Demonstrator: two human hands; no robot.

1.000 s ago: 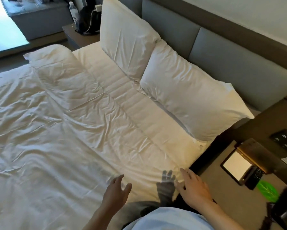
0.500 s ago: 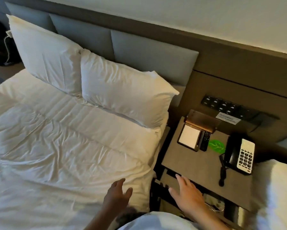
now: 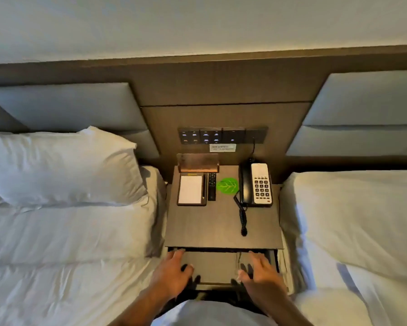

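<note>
A brown nightstand (image 3: 221, 229) stands between two white beds. Below its top a drawer (image 3: 211, 267) is pulled out toward me. My left hand (image 3: 174, 271) hovers over the drawer's left side with fingers spread and straight. My right hand (image 3: 260, 272) hovers over the drawer's right side, fingers also extended. Neither hand holds anything. Whether the fingers touch the drawer cannot be told.
On the nightstand lie a notepad holder (image 3: 191, 190), a black remote (image 3: 211, 186), a green round card (image 3: 227, 185) and a corded phone (image 3: 256, 184). A switch panel (image 3: 222, 135) sits on the wall. A pillow (image 3: 61, 168) lies on the left bed (image 3: 68, 255); the right bed (image 3: 353, 220) is close.
The view has swung right from the left bed to face the nightstand squarely. Both hands have moved from the bed edge to above the pulled-out drawer.
</note>
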